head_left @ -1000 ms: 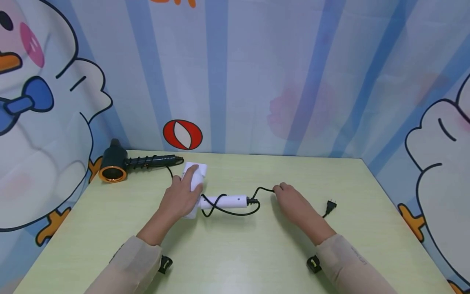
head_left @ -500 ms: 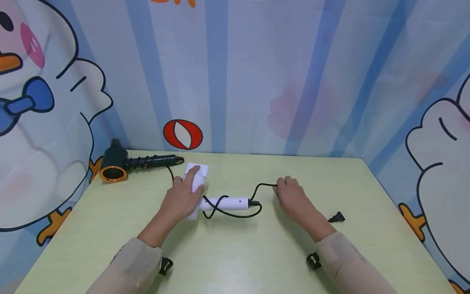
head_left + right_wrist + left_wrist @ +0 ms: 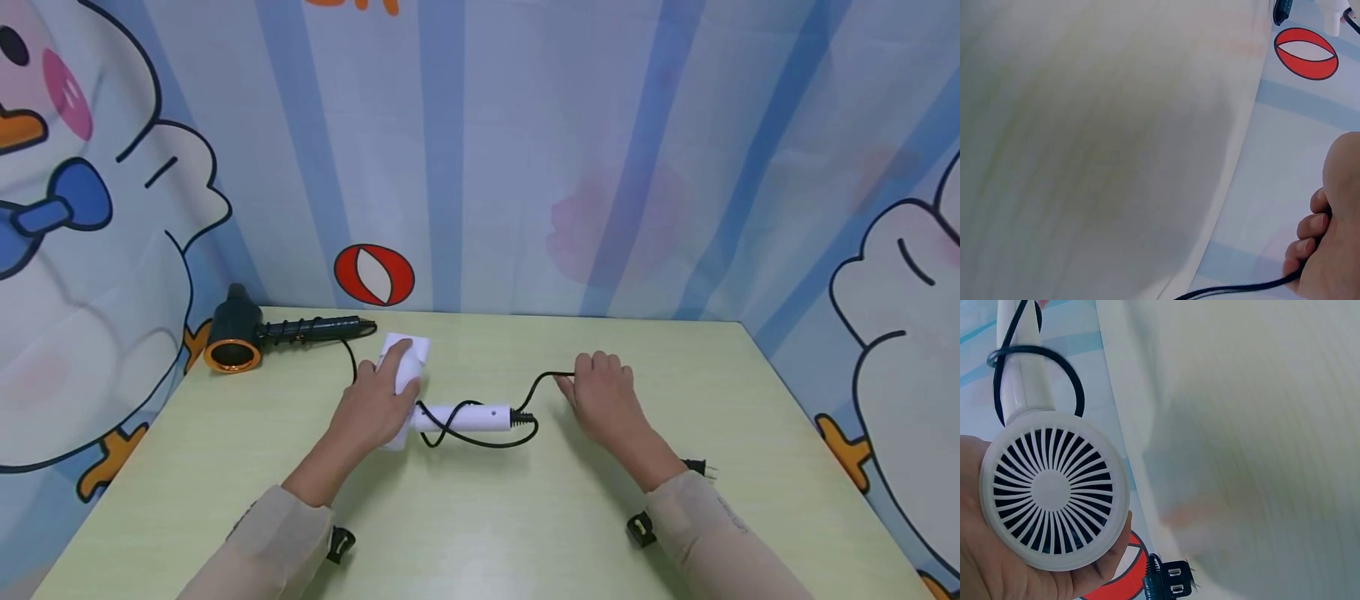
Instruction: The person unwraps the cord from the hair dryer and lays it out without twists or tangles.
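Observation:
My left hand (image 3: 375, 408) grips the head of a pale lilac hair dryer (image 3: 474, 417), its handle pointing right. In the left wrist view, the round slatted vent (image 3: 1051, 490) faces the camera, with fingers curled around the head. A black cord (image 3: 487, 444) loops loosely round the handle and leaves its end through a ribbed sleeve. Farther right, my right hand (image 3: 603, 396) holds a stretch of this cord between thumb and curled fingers; the right wrist view shows the cord (image 3: 1241, 288) running out of the fist. Partly hidden behind the right forearm is a black two-pin plug (image 3: 697, 467).
A dark hair dryer (image 3: 234, 329) with an orange-rimmed nozzle lies at the table's back left, its cord wound round the handle. The pale table (image 3: 480, 533) ends at a striped cartoon curtain (image 3: 517, 167). Black wrist cameras (image 3: 341, 545) are strapped at both cuffs.
My right hand has moved right and slightly away, drawing the cord along. The plug has slid right and nearer, partly behind the forearm. The lilac dryer has shifted slightly right.

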Demonstrator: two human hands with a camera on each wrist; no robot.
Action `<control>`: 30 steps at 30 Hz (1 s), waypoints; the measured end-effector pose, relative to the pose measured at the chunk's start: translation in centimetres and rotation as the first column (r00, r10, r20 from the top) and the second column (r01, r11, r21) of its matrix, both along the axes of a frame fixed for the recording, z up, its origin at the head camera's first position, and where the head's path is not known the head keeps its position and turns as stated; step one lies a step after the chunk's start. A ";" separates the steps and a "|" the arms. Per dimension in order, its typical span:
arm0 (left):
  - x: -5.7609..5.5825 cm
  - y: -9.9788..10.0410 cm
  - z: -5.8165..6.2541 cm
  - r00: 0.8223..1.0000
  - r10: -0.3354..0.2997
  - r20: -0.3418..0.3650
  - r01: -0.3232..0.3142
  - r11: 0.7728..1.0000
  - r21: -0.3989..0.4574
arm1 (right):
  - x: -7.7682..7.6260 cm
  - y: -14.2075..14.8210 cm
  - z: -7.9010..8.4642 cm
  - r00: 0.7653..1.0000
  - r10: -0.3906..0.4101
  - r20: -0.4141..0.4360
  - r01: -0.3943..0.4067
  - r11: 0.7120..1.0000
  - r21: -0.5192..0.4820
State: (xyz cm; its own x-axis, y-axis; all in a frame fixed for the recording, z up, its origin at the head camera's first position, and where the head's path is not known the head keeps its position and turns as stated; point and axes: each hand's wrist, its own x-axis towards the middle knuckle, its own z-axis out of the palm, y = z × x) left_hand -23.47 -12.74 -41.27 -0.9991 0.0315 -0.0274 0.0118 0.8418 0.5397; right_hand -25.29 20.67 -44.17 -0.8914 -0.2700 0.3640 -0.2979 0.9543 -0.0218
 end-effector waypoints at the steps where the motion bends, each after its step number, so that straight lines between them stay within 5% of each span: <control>1: 0.0 0.0 0.0 1.000 0.000 0.001 0.000 1.000 0.000 | 0.0 0.0 0.0 1.000 -0.006 -0.010 0.006 1.000 0.001; 19: 0.1 0.2 0.0 1.000 -0.011 -0.012 0.011 1.000 -0.022 | -0.1 1.1 0.7 0.991 -0.009 -0.136 0.010 1.000 0.002; 30: 0.1 0.3 0.0 1.000 -0.003 -0.008 0.003 1.000 -0.016 | 0.3 0.7 1.8 0.998 -0.004 -0.066 0.001 0.999 -0.040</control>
